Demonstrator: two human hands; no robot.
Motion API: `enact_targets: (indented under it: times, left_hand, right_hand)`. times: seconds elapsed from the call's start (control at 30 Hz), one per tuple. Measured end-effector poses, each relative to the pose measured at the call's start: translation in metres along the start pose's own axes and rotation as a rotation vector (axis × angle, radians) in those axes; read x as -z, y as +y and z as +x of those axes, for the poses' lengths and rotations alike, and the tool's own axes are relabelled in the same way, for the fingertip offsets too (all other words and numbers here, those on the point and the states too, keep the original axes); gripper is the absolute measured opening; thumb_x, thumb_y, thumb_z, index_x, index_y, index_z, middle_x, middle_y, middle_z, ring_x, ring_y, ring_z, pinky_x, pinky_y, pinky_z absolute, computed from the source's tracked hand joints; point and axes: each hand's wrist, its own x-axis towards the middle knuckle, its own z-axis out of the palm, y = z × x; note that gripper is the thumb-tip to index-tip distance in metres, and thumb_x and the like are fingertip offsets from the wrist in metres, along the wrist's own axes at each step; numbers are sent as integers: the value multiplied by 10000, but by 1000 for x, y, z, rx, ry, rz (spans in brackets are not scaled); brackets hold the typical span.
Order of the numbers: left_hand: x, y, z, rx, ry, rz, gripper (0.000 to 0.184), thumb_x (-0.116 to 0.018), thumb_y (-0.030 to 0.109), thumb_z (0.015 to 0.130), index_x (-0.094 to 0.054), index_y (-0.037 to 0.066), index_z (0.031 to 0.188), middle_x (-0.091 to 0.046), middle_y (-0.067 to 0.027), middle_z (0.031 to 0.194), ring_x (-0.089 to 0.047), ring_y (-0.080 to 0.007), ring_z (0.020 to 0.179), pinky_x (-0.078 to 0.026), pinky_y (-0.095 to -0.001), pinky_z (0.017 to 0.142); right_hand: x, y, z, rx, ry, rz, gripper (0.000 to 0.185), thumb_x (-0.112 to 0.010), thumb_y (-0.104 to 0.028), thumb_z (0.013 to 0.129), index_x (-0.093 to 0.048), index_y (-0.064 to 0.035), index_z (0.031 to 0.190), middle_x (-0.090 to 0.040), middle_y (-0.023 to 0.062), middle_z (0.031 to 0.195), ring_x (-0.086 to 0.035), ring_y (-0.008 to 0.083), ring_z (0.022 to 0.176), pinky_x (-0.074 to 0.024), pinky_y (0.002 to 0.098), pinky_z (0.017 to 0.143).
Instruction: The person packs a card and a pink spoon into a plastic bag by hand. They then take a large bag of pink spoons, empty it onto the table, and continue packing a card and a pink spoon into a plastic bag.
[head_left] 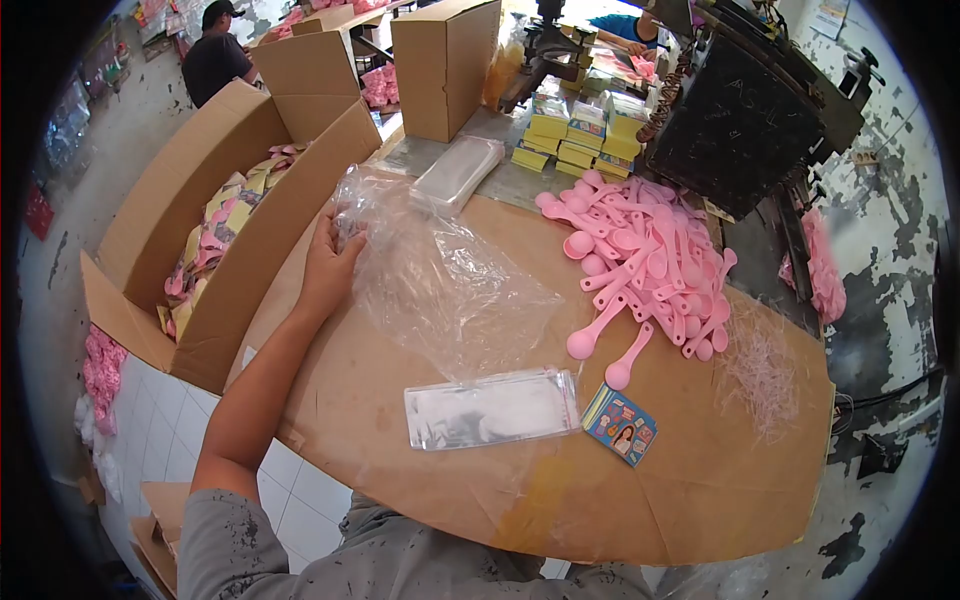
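My left hand (335, 252) grips the upper left corner of a large, crumpled clear plastic bag (445, 285) spread over the cardboard-covered table (440, 490). My right hand is not in view. Below the bag lies a flat stack of clear sleeves (490, 409). Touching or nearly touching its right end is a small stack of blue printed cards (620, 424). A big heap of pink spoons (655, 250) covers the table's upper right. Behind the large bag sits another pack of clear sleeves (458, 175).
An open carton (225, 310) of small packets stands left of the table. Behind are a tall box (440, 75), stacked yellow-edged cards (580, 135) and a black machine (735, 110). Plastic strips (762, 370) lie at right. One person (215, 60) is far left; another person's arm (625, 40) shows behind.
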Motion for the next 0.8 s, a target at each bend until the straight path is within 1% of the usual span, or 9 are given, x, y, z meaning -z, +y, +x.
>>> enact_targets:
  times: [0.27,0.67,0.8]
  left_hand:
    - [0,-1,-1,-18,5,15,482,-626,21,977,-450,49,1424,-610,-96,1237,-602,-149,1167,-477,-294,1001]
    - [1,-7,1,-35,0,23,492,-625,26,976,-438,51,1430,-609,-100,1237,-607,-153,1158,-488,-290,976]
    - [2,-4,-1,-26,-3,53,495,-624,35,978,-435,54,1435,-606,-99,1234,-605,-144,1149,-508,-267,905]
  right_hand:
    - [-2,-5,5,-1,7,-7,375,-619,-239,978,-581,-44,1296,-681,132,1170,-634,295,1056,-495,419,935]
    - [-2,-10,13,1,25,-14,403,-630,-245,971,-575,-48,1319,-667,143,1210,-618,305,1106,-481,428,971]
    - [-1,-10,15,5,24,-15,413,-633,-247,969,-573,-49,1327,-663,146,1224,-612,308,1123,-476,431,983]
